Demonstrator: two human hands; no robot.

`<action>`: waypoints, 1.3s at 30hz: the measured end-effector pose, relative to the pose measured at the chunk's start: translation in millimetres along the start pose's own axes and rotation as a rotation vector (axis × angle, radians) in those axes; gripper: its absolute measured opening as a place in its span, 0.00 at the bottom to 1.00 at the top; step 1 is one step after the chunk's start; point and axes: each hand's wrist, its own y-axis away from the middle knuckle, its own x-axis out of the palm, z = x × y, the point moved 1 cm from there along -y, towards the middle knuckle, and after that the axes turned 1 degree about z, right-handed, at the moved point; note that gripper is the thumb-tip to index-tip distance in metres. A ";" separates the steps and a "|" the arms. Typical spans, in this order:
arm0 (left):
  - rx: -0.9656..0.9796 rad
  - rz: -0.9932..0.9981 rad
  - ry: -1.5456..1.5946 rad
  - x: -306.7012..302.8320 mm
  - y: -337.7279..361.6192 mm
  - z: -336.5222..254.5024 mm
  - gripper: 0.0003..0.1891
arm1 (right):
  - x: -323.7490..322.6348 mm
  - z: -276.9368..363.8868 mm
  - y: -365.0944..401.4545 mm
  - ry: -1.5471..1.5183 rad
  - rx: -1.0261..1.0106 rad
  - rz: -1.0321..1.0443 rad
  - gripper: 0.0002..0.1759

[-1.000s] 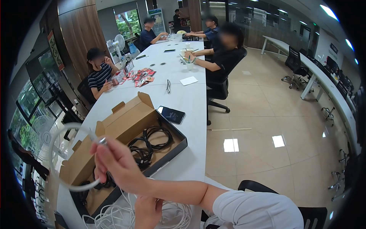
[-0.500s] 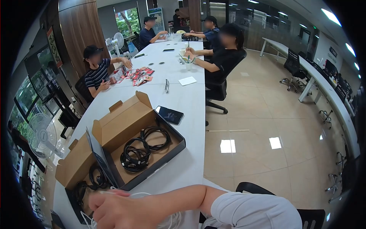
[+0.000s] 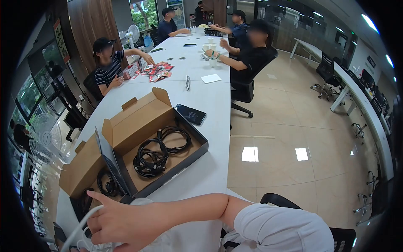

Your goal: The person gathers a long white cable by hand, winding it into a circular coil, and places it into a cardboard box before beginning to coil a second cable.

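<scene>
My right hand [image 3: 126, 222] reaches in from the right at the bottom, back of the hand up. One finger sticks out and the others curl round a white cable [image 3: 79, 224], which arcs down to the lower left. Something white and partly see-through lies behind and under the wrist, mostly hidden. Just beyond the hand stand two open cardboard boxes. The nearer-left box [image 3: 79, 174] holds coiled black cables [image 3: 107, 182], partly covered by my hand. More coiled black cables [image 3: 151, 157] lie in the right box [image 3: 174, 170]. My left hand is out of view.
A phone [image 3: 191, 114] lies behind the right box on the long white table [image 3: 205, 168]. Farther back are glasses [image 3: 187, 82], white paper [image 3: 210, 78], red packets [image 3: 159, 72] and cups [image 3: 213, 61]. Several people sit along the table. A fan [image 3: 45, 137] stands left.
My right hand has shifted slightly, one finger now extends, and the white cable in it now shows as a thick arc. The view has tilted a little. Seated people have moved their arms.
</scene>
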 end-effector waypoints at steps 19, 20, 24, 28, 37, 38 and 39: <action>0.093 0.582 0.019 -84.4 -41.6 21.8 0.24 | 11.5 -10.4 1.1 0.012 0.271 0.012 0.10; 0.170 -0.263 -0.179 -55.5 -28.3 32.6 0.24 | 7.0 -14.0 0.7 -0.014 0.306 -0.078 0.09; -0.048 -0.348 -0.678 -6.3 -30.8 65.2 0.28 | -14.5 -16.7 -6.3 -0.238 0.455 -0.354 0.09; 0.295 0.297 -1.158 12.9 -3.8 94.3 0.45 | -14.9 -28.2 -6.5 -0.605 0.468 -0.579 0.10; 0.031 0.556 -1.543 -10.0 -9.5 107.4 0.24 | -37.2 -69.7 6.4 -1.114 0.726 -0.991 0.12; -0.058 0.541 -1.533 -12.8 -10.1 103.4 0.22 | -42.0 -75.6 10.5 -1.193 0.680 -0.981 0.13; -0.147 0.534 -1.512 -13.5 -10.6 101.9 0.20 | -47.3 -87.0 19.4 -1.262 0.633 -0.978 0.14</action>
